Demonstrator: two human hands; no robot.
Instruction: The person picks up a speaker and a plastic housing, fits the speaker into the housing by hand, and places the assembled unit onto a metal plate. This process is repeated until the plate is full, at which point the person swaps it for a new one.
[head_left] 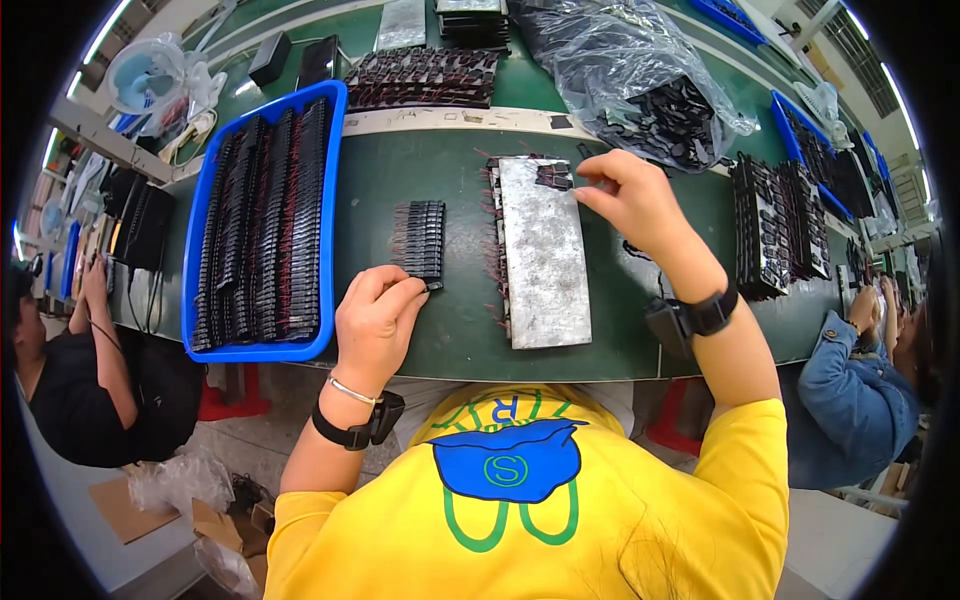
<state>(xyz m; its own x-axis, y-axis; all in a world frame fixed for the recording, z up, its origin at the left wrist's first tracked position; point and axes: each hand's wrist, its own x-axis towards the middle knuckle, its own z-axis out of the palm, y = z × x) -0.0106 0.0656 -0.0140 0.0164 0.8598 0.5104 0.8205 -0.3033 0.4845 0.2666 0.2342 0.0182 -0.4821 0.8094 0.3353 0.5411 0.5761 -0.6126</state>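
Observation:
My left hand (372, 325) is closed in a pinch on a small black part (434, 286) at the near end of a short row of black parts (428, 235) with thin red wires. Right of that row lies a grey metal plate (545, 265), with red-wired parts (497, 240) lined along its left edge. A few small black pieces (553, 177) sit on the plate's far right corner. My right hand (635, 195) curls its thumb and forefinger together beside them; whatever is between the fingertips is too small to make out.
At left, a blue tray (192, 290) holds long rows of black parts. Loaded plates (425, 78) stand at the back, beside a clear plastic bag (610, 50) of black pieces. More stacked plates (765, 225) are at right. Two people (860, 375) (95, 385) sit on either side.

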